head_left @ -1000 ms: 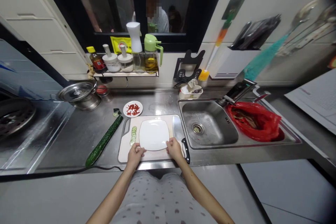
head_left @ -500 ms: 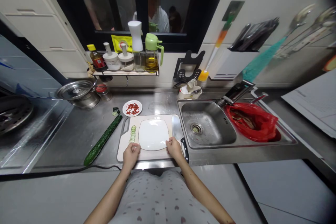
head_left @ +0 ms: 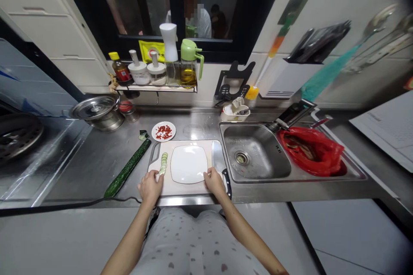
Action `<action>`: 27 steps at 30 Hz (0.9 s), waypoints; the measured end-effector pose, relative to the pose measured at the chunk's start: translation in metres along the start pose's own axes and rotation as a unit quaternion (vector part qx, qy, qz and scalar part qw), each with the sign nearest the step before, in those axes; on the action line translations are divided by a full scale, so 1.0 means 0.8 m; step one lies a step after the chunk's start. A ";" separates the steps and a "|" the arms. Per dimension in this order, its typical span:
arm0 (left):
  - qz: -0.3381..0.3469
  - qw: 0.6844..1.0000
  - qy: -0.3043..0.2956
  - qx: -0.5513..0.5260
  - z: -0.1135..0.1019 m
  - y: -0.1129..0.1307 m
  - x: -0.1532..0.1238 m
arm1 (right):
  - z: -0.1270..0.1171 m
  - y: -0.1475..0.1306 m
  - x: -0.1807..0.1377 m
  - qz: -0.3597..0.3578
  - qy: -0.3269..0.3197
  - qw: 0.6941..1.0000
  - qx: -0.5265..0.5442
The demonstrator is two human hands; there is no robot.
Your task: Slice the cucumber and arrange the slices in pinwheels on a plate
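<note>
A white, rounded-square plate (head_left: 189,164) rests on the cutting board (head_left: 183,189). Its right front edge is pinched by my right hand (head_left: 213,181). At the board's lower left, my left hand (head_left: 151,187) has its thumb and fingers apart beside the near end of a row of cucumber slices (head_left: 164,162); whether it touches the last slice is hard to see. To the right of the plate lies a kitchen knife (head_left: 217,157), its black handle toward me. A long cucumber (head_left: 128,169) lies on the counter left of the board, cut at its far end.
Behind the board stands a small plate of chopped red pieces (head_left: 164,131). The sink (head_left: 258,150) is at the right, with a red plastic bag (head_left: 311,152) beyond it. A steel pot (head_left: 98,114) stands back left. Bottles and jars fill a rack (head_left: 155,88) under the window.
My left hand has let go of the plate's left edge and moved left to the cucumber slices, its fingers spreading. My right hand stays on the plate, which has not visibly moved.
</note>
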State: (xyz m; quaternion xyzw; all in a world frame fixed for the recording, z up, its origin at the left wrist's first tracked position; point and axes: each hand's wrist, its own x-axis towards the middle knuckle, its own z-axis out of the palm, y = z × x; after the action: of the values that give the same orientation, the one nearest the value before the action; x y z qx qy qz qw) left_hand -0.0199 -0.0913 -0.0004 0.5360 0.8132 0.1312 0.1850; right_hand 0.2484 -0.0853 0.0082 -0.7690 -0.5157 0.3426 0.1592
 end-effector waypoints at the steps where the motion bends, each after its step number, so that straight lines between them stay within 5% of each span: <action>1: -0.002 1.000 0.004 -0.001 0.001 0.000 0.000 | 0.000 0.000 0.001 -0.003 0.000 1.000 -0.005; 10: -0.011 0.992 0.051 -0.113 0.012 -0.005 0.000 | -0.006 0.000 0.003 -0.028 -0.011 0.997 -0.076; 15: -0.005 0.956 0.037 -0.291 0.010 0.014 0.002 | -0.019 -0.016 -0.010 -0.056 0.043 0.989 -0.128; 20: 0.022 0.884 -0.031 -0.466 -0.001 0.053 0.004 | -0.024 -0.044 -0.014 -0.190 0.074 0.978 -0.032; 27: 0.064 0.865 -0.106 -0.486 -0.024 0.088 0.002 | -0.023 -0.092 -0.016 -0.371 0.028 0.928 0.038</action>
State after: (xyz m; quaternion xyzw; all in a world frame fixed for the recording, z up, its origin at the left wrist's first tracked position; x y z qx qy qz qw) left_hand 0.0289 -0.0629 0.0458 0.4400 0.5858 0.4638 0.4982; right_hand 0.2080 -0.0639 0.0701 -0.5256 -0.7458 0.2571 0.3184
